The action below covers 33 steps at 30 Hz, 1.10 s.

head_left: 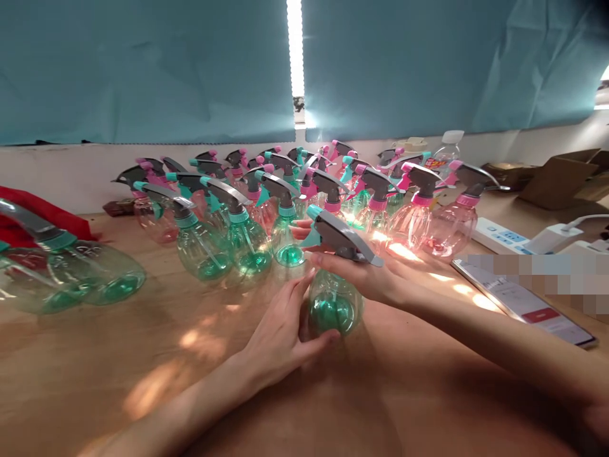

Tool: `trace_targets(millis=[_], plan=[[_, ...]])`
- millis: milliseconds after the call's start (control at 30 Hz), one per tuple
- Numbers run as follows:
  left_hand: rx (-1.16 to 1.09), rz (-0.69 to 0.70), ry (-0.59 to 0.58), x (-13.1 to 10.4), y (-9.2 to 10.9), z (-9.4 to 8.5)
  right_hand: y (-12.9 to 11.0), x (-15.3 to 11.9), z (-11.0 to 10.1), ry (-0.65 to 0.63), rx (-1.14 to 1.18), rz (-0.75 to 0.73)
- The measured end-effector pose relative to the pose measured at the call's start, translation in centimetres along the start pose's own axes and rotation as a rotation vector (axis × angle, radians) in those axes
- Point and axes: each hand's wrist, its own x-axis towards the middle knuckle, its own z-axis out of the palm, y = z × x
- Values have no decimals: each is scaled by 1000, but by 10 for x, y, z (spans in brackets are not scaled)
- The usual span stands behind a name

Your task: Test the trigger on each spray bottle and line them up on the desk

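Note:
A clear green spray bottle point(335, 308) with a grey and turquoise trigger head stands nearly upright on the table in front of me. My left hand point(285, 320) grips its lower body from the left, thumb across the near side. Around the neck, just below the trigger head, my right hand point(359, 273) is wrapped from the right. The bottle's collar is hidden behind that hand. Close behind stand more green spray bottles, the nearest being one point(288, 244) with a turquoise collar, just past my right fingertips.
Several pink spray bottles point(450, 225) and green ones crowd the table's back. Two green bottles point(102, 276) stand at left before a red cloth point(42, 219). To the right lie a phone point(518, 304), a power strip point(499, 235) and a cardboard box point(556, 181). A teal sheet point(190, 70) hangs behind.

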Motion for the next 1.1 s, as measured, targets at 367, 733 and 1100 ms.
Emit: trace_targets(millis=[367,733,1100], plan=[[10,-59,225,-51,6,-32,-17,10,79,-84,-84,3],[280,-244,437,-112,-22,-90,-24,66,132,-530,-367,-280],[653,-385,527,-107,-76,-152,-47,136,122,-192,-965,-363]])
